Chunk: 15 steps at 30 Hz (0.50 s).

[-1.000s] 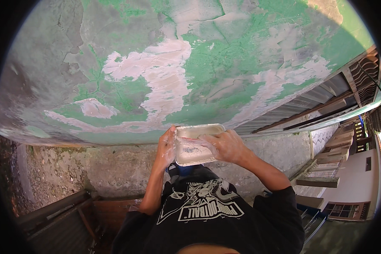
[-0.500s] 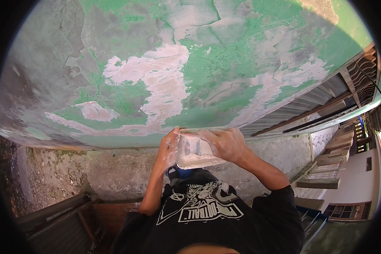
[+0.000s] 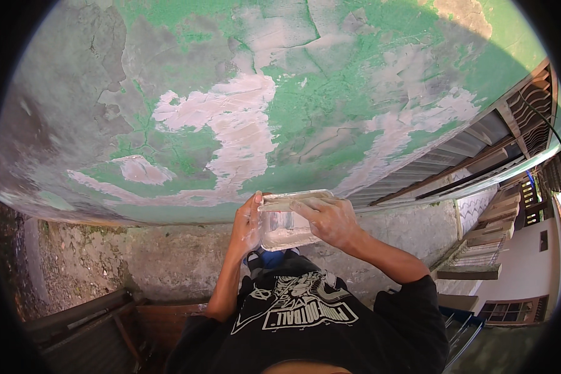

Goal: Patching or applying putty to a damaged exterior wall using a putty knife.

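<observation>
My left hand (image 3: 247,223), smeared with white, is closed on the left side of a clear plastic tub (image 3: 285,239). Pale putty coats the tub's inside and lies along its near wall. Across the tub's far rim lies a flat, putty-smeared scraper (image 3: 279,202), its far edge facing the wall. My right hand (image 3: 333,219), also whitened, grips this scraper from the right, fingers pressed along its top. Just beyond both hands rises the green wall (image 3: 318,118), with a fresh whitish putty patch (image 3: 240,137) and another putty streak (image 3: 393,134) farther right.
Bare grey plaster and cracks show between the green paint. Below the wall runs a concrete strip (image 3: 168,249). A louvred opening (image 3: 442,156) is on the right. Brown wooden boards (image 3: 162,324) stand at lower left, and a blue metal frame (image 3: 464,330) at lower right.
My right hand has shifted slightly left and nearer over the tub, and the scraper's flat face now shows more across the far rim. My left hand stays on the tub.
</observation>
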{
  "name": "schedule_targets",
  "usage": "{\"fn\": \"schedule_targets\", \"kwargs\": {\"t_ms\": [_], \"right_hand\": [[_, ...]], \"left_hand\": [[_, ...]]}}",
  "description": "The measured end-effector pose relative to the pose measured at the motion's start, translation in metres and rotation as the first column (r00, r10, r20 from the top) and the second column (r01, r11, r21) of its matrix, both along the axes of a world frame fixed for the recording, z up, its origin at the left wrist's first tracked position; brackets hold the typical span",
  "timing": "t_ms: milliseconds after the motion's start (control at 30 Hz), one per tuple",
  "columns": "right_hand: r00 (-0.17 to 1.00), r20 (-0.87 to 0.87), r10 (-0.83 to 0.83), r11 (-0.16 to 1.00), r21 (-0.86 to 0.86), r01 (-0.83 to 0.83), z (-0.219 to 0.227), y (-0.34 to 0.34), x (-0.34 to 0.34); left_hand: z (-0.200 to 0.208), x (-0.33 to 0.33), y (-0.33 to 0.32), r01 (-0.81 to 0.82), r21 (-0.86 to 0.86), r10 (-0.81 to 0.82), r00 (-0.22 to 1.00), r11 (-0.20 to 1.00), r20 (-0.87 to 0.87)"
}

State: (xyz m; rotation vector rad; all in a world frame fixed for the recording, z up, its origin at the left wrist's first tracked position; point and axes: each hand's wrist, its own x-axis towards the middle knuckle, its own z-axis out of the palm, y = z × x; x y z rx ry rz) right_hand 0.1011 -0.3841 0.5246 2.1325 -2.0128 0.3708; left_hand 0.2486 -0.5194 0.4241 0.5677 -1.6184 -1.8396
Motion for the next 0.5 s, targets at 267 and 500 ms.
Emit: {"fn": "schedule_targets", "kwargs": {"t_ms": [267,500], "right_hand": [[0.996,0.009,0.092,0.991,0.099,-0.092,-0.017,0.015,0.013],[0.980,0.188,0.066,0.997,-0.063,-0.055,0.001,0.007,0.006]], "left_hand": [[-0.006,0.005,-0.006,-0.086,0.103,0.086,0.996,0.991,0.009],[-0.004,0.006,-0.015,-0.113,0.067,0.113,0.994,0.991,0.011]]}}
